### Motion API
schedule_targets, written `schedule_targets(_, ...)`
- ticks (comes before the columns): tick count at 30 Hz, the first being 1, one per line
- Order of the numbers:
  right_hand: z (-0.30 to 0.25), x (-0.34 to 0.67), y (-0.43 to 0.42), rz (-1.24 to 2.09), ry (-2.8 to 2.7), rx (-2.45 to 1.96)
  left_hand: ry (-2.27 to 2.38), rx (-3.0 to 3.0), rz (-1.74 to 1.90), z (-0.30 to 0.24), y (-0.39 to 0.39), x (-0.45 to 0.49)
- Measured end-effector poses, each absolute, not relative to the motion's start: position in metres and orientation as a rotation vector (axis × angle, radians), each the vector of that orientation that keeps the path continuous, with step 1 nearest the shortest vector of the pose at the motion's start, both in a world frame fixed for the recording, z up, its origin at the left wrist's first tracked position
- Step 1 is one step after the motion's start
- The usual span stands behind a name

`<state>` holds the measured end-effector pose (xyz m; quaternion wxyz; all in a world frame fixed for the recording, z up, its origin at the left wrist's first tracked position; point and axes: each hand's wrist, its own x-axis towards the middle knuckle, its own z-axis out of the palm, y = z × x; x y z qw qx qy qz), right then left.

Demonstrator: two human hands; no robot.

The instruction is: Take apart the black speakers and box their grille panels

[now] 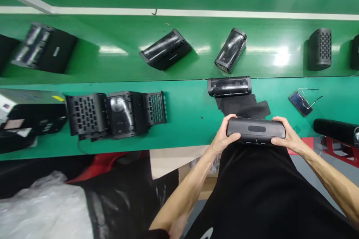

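Nearest the camera is the person's black clothing, below and between the forearms; just beyond it both hands hold an oblong black casing; the left hand is curled round its left end, thumb on the near face, and the right hand grips the right end in the same way, so neither hand is nearer; the casing's long axis runs crosswise from one hand to the other, dipping slightly toward the right hand; it sits over the near edge of the green bench, though whether it touches the bench I cannot tell.

Just beyond the casing, between the hands, lie dark flat sheets; past these, ahead of the left hand and closer to it than to the right, a glossy black unit lies with its long axis nearly parallel to the casing; ahead and right of the right hand, spectacles lie partly on a phone; well left of the left hand stand perforated black covers.
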<state>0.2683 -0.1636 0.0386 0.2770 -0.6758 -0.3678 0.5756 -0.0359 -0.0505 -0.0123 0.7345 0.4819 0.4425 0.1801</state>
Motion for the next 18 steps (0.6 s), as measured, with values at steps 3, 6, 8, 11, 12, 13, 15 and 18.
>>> schedule_targets(3,0.041,0.272,-0.167,1.553,-1.039,-1.799,0.922,1.109,0.346,-0.009,-0.049,-0.044)
schedule_targets(6,0.046,0.269,-0.17,1.546,-1.016,-1.847,0.938,1.119,0.382,-0.005,-0.052,-0.045)
schedule_targets(8,0.047,0.265,-0.168,1.536,-0.981,-1.856,0.963,1.115,0.426,-0.006,-0.056,-0.042)
schedule_targets(11,0.043,0.264,-0.162,1.579,-0.897,-1.817,1.014,1.079,0.447,-0.008,-0.059,-0.038)
schedule_targets(12,0.041,0.265,-0.161,1.609,-0.882,-1.806,1.021,1.07,0.441,-0.009,-0.058,-0.038)
schedule_targets(13,0.039,0.267,-0.159,1.635,-0.886,-1.799,1.02,1.071,0.43,-0.01,-0.057,-0.038)
schedule_targets(15,0.037,0.271,-0.158,1.649,-0.928,-1.788,0.993,1.096,0.399,-0.01,-0.054,-0.04)
schedule_targets(18,0.039,0.274,-0.161,1.621,-0.968,-1.786,0.954,1.117,0.334,-0.007,-0.049,-0.046)
